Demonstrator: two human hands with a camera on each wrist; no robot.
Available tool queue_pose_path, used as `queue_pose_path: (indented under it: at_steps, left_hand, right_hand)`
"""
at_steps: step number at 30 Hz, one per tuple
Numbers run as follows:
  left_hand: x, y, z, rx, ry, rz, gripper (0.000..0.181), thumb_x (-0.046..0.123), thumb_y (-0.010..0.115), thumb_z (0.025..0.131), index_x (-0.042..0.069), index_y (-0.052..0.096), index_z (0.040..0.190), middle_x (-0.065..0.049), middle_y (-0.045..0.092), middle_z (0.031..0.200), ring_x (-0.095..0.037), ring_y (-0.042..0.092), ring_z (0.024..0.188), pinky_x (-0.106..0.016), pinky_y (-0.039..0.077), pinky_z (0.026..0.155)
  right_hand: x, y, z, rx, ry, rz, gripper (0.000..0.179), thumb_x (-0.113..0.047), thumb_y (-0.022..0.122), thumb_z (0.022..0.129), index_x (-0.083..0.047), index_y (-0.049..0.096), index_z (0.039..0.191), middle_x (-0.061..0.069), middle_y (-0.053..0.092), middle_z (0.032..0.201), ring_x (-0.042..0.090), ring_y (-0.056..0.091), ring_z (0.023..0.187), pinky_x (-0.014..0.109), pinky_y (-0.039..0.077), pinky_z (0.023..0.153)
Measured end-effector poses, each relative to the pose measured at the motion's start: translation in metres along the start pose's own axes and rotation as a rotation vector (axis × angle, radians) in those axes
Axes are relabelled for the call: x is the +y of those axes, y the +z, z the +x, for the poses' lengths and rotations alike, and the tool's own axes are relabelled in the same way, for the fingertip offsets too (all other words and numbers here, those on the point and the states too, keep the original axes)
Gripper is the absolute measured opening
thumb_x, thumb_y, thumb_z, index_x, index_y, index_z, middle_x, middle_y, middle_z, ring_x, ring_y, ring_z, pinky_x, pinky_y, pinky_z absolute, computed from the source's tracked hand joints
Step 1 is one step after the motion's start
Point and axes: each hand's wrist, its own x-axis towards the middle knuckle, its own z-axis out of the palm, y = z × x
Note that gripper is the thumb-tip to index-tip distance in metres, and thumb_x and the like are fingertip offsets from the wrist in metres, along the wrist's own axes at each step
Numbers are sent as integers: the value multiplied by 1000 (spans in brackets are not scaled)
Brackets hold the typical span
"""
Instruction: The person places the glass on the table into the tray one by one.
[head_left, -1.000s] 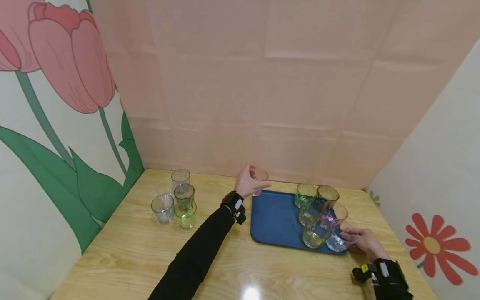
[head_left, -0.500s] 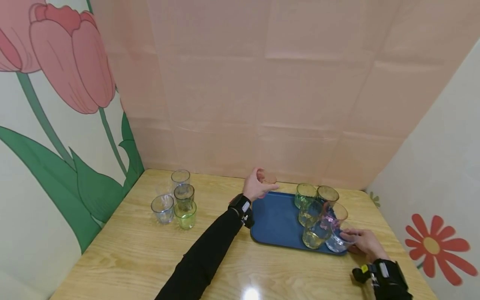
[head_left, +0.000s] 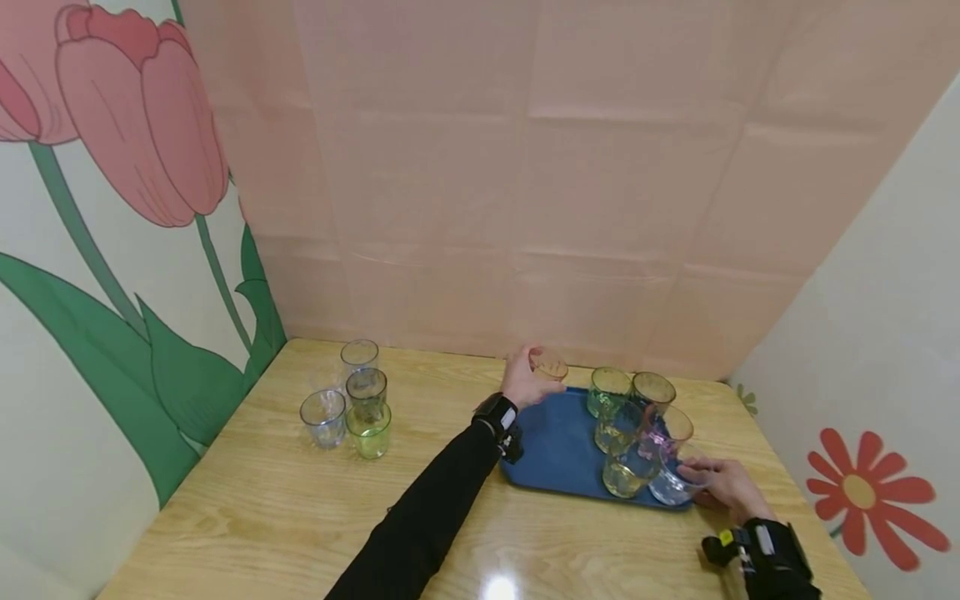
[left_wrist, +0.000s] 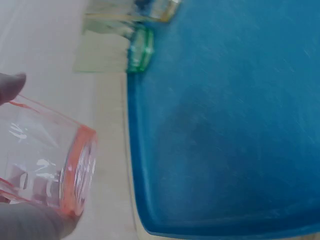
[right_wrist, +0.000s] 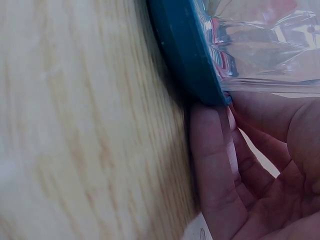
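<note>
My left hand (head_left: 525, 379) holds a pink-orange drinking glass (head_left: 551, 364) at the back left corner of the blue tray (head_left: 555, 450). In the left wrist view this glass (left_wrist: 40, 155) lies between thumb and fingers, its base apart from the tray. At the tray's front right corner is my right hand (head_left: 731, 485). The right wrist view shows it pinching the tray's rim (right_wrist: 185, 50), beside a clear glass (right_wrist: 275, 50). Several glasses crowd the tray's right side, among them a green glass (head_left: 603, 400), a brownish glass (head_left: 654, 387) and a pale yellow glass (head_left: 622, 482).
On the left of the wooden table (head_left: 247, 500) several more glasses stand close together, including a yellow-green glass (head_left: 369, 437), a bluish clear glass (head_left: 324, 425) and a dark grey glass (head_left: 367, 396). A pink-covered wall (head_left: 480, 208) rises along the table's back edge.
My left hand has moved to the right with the pink-orange glass, from left of the tray's back corner to over it. The right hand has stayed at the tray's corner.
</note>
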Motion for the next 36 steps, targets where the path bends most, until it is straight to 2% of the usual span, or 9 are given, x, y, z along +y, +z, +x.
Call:
queue_pose_path:
  at_steps: [6, 9, 12, 15, 17, 21, 25, 29, 36]
  left_hand:
    - [-2, 5, -2, -32, -71, -85, 88, 4, 94, 70, 10, 49, 146, -16, 54, 141, -29, 64, 110, -34, 59, 57]
    - [-6, 10, 1, -33, -72, -16, 84, 8, 95, 69, 12, 53, 142, -17, 52, 139, -29, 62, 109, -30, 58, 54]
    - [-8, 14, 3, -32, -47, 50, 82, 11, 97, 66, 9, 58, 138, -19, 53, 132, -29, 62, 106, -27, 57, 51]
    - [-8, 19, 4, -44, -39, 29, 82, 6, 96, 66, 4, 57, 138, -18, 58, 129, -30, 67, 100, -28, 57, 50]
    - [-6, 21, 5, -45, -36, 29, 82, 4, 96, 67, 2, 55, 138, -16, 61, 128, -30, 69, 98, -27, 58, 53]
    - [-4, 25, 6, -28, -67, 77, 82, 6, 95, 68, 4, 53, 138, -14, 63, 126, -29, 66, 107, -25, 58, 56]
    - [-4, 27, 6, -14, -90, 109, 81, 6, 95, 68, 5, 50, 136, -17, 63, 125, -31, 64, 110, -31, 60, 66]
    - [-7, 30, 6, -4, -75, 147, 81, 9, 95, 69, 7, 47, 134, -20, 62, 127, -31, 63, 111, -34, 58, 79]
    - [-11, 34, 2, -2, -75, 206, 81, 11, 94, 71, 7, 48, 137, -19, 60, 125, -31, 62, 110, -38, 57, 85]
  right_hand:
    - [0, -1, -1, 3, -4, -19, 50, -32, 78, 91, 9, 68, 118, 15, 70, 106, 18, 61, 84, 30, 55, 67]
    - [-1, 0, -2, 7, -2, -10, 48, -30, 77, 92, 9, 68, 118, 15, 70, 106, 17, 61, 84, 31, 56, 68]
    - [-1, 1, -3, 1, 2, 22, 46, -28, 77, 92, 10, 68, 118, 12, 70, 102, 17, 61, 81, 32, 57, 68]
    - [-1, 1, -3, -1, 0, 25, 46, -27, 76, 93, 11, 67, 119, 11, 69, 100, 17, 61, 81, 32, 57, 68]
    - [0, 0, -3, 5, -3, 9, 48, -27, 76, 94, 11, 66, 120, 13, 69, 103, 17, 61, 83, 32, 57, 68]
    - [-1, -2, -3, 3, -2, -29, 52, -32, 77, 92, 10, 66, 121, 17, 68, 108, 19, 60, 87, 31, 56, 69]
    - [-2, -3, -4, -8, 1, -25, 51, -32, 77, 92, 9, 67, 120, 16, 69, 107, 19, 60, 87, 31, 56, 69]
    - [-2, -2, -4, -22, 6, 18, 46, -27, 75, 94, 10, 67, 120, 16, 69, 108, 17, 61, 86, 33, 58, 71]
    - [-3, -1, -5, -18, 10, -9, 49, -30, 76, 94, 9, 67, 121, 23, 66, 115, 20, 60, 90, 32, 57, 71]
